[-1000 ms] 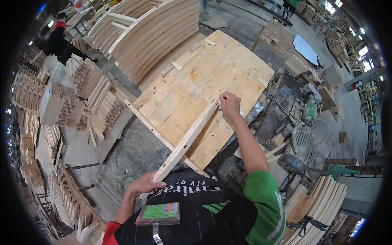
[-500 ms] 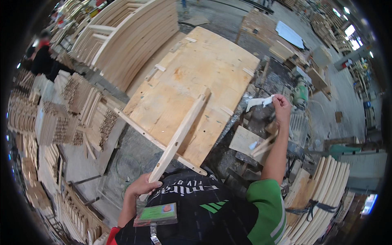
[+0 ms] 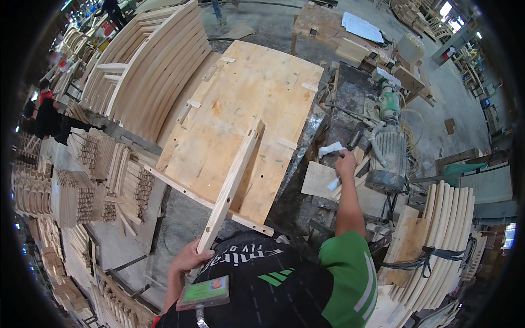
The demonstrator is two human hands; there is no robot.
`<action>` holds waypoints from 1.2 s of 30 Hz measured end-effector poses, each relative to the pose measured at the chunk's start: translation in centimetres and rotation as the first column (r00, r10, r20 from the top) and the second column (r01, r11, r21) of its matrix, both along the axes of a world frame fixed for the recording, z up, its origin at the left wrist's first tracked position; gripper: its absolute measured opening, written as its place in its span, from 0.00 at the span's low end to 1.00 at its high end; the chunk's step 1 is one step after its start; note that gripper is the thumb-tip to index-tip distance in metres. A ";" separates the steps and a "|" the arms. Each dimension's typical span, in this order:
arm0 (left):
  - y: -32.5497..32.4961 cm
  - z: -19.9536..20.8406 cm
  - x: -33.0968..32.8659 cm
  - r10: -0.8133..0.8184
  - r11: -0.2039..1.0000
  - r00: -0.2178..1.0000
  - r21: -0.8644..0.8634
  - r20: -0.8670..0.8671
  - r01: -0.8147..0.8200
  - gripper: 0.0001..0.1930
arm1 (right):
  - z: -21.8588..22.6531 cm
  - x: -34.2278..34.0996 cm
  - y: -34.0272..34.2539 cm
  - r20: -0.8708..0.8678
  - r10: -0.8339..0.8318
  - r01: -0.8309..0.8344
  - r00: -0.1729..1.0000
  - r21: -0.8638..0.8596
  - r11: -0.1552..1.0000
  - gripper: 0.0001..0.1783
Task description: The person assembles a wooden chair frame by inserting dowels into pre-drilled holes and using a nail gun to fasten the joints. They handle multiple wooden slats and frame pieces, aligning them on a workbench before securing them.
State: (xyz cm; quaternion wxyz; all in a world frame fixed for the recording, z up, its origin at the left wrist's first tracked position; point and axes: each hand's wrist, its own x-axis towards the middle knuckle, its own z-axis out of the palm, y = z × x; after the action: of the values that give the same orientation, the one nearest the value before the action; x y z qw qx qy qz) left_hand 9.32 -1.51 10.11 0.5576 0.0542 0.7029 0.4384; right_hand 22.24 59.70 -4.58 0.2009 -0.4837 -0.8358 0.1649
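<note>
A long squared wooden bar [image 3: 229,186] with several holes slants across the plywood board [image 3: 235,87], its far end over the board. My left hand [image 3: 190,257] is closed round the bar's near end, beside my body. At the board's near edge lies a thin wooden rail [image 3: 186,191] with holes, which the bar crosses. My right hand [image 3: 345,165] reaches out over the cluttered bench, fingers closed at a crumpled white strip [image 3: 330,148], cloth or paper, I cannot tell which. Beneath that hand are a small plywood piece [image 3: 320,179] and loose wooden sticks [image 3: 358,177].
A motor [image 3: 387,161] and a green power tool [image 3: 389,104] stand right of my right hand. Curved wooden frames [image 3: 158,71] are stacked at the far left. Cut wooden parts [image 3: 82,191] pile up on the left. A strapped bundle of curved slats [image 3: 437,246] stands at near right.
My right hand has come down and left with the white strip, closer to the small plywood piece. The left hand still grips the bar. The whole view has shifted slightly.
</note>
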 end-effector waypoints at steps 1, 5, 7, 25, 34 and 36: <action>-0.1 -0.3 0.0 -0.007 1.000 0.999 0.012 -0.031 0.008 0.28 | 0.2 0.3 -0.3 0.030 -0.019 0.021 0.999 -0.067 0.998 0.13; 0.1 0.4 -0.6 -0.028 0.999 0.999 -0.048 -0.035 0.027 0.27 | 0.4 2.1 -3.7 -0.193 -0.073 0.051 0.979 -0.118 0.992 0.13; -0.2 0.8 -0.9 -0.032 0.998 0.999 -0.054 -0.023 0.031 0.27 | 0.7 2.8 -6.7 -0.293 -0.082 0.037 0.953 -0.155 0.987 0.12; 5.1 3.2 -7.2 -0.483 0.761 0.829 0.333 -0.282 0.556 0.25 | 5.7 14.2 -42.5 -0.507 -0.343 0.151 0.791 -0.382 0.912 0.09; 4.0 1.5 -3.8 -0.562 0.677 0.819 0.505 -0.115 0.535 0.14 | 7.1 15.5 -54.2 -0.359 -0.361 0.244 0.861 -0.330 0.912 0.11; 4.0 2.1 -2.8 -0.584 0.631 0.796 0.527 -0.161 0.569 0.15 | 8.0 15.9 -55.6 -0.361 -0.372 0.263 0.855 -0.315 0.912 0.11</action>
State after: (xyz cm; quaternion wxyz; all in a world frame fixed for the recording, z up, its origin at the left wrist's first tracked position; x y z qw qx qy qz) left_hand 6.48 2.49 12.22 0.6367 0.4279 0.4844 0.4205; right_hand 38.14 4.11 3.45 0.3340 -0.5916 -0.6537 0.3334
